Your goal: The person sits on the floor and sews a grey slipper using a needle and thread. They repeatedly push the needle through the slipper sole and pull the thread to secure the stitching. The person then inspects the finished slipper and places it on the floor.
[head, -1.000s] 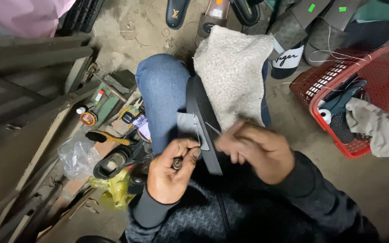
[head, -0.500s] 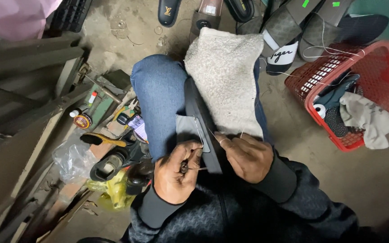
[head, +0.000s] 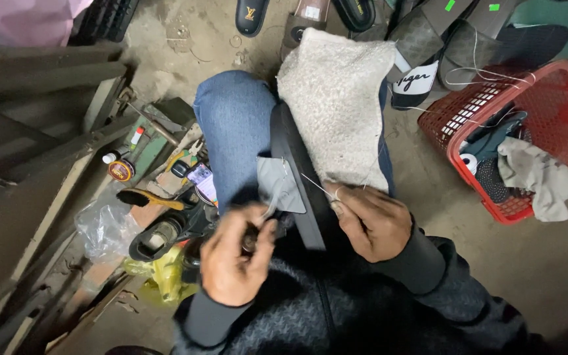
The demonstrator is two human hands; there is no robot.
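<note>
Black sandal sole (head: 300, 177) lengthwise along lap, left hand (head: 235, 260) gripping awl (head: 250, 242), right hand (head: 371, 220) pinching thread (head: 317, 187).

I am looking at a cobbler's floor-level repair spot. Dark rubber sandals (head: 422, 62) lie on the bare, dusty concrete floor (head: 185, 46). A red plastic basket (head: 563, 98) holds rags and footwear. Beside the knee I see a wooden-handled shoe brush (head: 144, 198), a round polish tin (head: 121, 170), small glue bottles (head: 137, 136) and rough grey wooden planks (head: 41, 79).
</note>
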